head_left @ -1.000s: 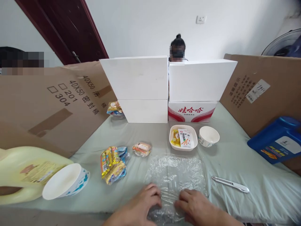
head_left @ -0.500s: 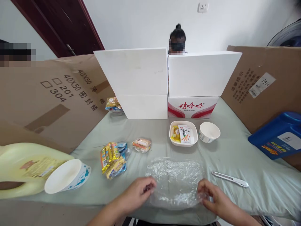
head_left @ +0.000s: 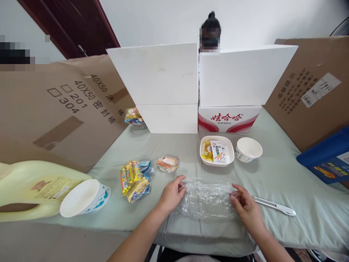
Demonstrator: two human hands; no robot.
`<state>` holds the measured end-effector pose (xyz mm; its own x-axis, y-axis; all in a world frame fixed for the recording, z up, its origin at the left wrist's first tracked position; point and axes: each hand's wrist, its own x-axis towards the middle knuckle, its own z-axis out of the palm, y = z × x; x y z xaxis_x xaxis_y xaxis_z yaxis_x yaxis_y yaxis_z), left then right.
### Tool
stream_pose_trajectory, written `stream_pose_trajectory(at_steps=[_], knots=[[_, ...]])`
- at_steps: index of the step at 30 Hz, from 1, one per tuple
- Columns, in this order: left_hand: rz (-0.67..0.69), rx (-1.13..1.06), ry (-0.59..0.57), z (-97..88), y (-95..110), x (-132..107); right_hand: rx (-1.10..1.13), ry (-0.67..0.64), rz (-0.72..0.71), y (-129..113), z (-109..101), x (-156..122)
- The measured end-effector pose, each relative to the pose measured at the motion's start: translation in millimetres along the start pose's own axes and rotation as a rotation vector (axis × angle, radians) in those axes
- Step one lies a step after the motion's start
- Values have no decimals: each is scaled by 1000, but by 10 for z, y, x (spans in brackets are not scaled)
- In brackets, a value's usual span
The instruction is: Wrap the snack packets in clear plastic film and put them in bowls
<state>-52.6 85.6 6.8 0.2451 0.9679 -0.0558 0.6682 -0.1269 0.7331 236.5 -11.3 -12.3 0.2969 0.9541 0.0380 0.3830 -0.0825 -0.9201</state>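
Observation:
A crumpled sheet of clear plastic film [head_left: 207, 198] lies on the pale green cloth near the table's front edge. My left hand [head_left: 171, 194] pinches the film's left edge with curled fingers. My right hand [head_left: 244, 203] grips the right edge, fingers closed on it. The film is stretched between both hands, low over the cloth. Just beyond it stands a white square dish [head_left: 216, 151] holding snack packets, with a white paper bowl [head_left: 248, 149] to its right.
A utility knife [head_left: 275, 206] lies right of my right hand. Snack packets [head_left: 134, 179] and a wrapped snack [head_left: 167, 163] lie left. A second paper bowl [head_left: 83, 196] and yellow jug [head_left: 32, 189] sit far left. White boxes [head_left: 174, 87] and cardboard walls ring the table; a person sits behind.
My hands moved apart from the film's near middle to its two side edges, took hold of them and carried the film further from me, gathering it narrower.

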Motion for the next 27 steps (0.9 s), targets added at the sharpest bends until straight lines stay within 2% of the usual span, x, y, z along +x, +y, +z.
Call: stream_pose_trajectory(at_steps=[4, 7, 10, 15, 17, 21, 27], knots=[[-3, -16, 41, -69, -23, 29, -237, 15, -165, 14, -65, -30], [-28, 12, 35, -104, -24, 59, -365, -39, -153, 52, -109, -80], [-44, 58, 29, -103, -1, 76, -396, -48, -151, 20, -108, -92], [-76, 135, 46, -91, 59, 85, -302, 37, -115, -79, -30, 55], [-89, 181, 57, -84, 71, 89, -316, 88, -143, -55, 4, 143], [-89, 311, 86, -38, 53, 100, -474, 131, -280, 43, 65, 248], [-13, 462, 195, -15, 25, 83, -769, 103, -327, 87, 135, 234]])
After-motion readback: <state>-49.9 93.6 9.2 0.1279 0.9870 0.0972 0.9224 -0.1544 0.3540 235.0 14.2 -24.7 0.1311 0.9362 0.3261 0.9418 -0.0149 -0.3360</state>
